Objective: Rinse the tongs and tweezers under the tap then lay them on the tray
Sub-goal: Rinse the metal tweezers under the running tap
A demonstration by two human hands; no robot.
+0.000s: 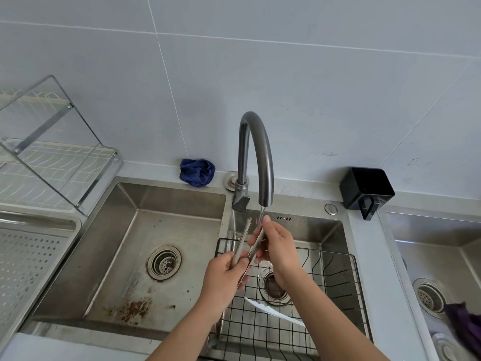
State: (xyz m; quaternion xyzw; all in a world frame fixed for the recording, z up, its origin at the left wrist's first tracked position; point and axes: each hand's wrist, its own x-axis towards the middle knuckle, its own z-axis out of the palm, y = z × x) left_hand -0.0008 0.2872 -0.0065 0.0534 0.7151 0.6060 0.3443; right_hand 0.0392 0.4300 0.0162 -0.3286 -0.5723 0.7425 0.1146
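Note:
Metal tongs (244,237) with serrated arms point up under the curved grey tap (256,157), where a thin stream of water runs. My left hand (225,278) grips the hinge end of the tongs. My right hand (277,250) holds one arm of the tongs between thumb and fingers, right in the water stream. A white tweezers-like tool (273,311) lies in the black wire basket (338,277) in the middle sink. A perforated metal tray (28,261) sits at the far left.
The left sink basin (145,251) has rust stains near its front. A blue cloth (197,172) lies on the ledge behind it. A black box (367,190) stands right of the tap. A dish rack (49,152) is at back left; a purple cloth (466,324) lies in the right sink.

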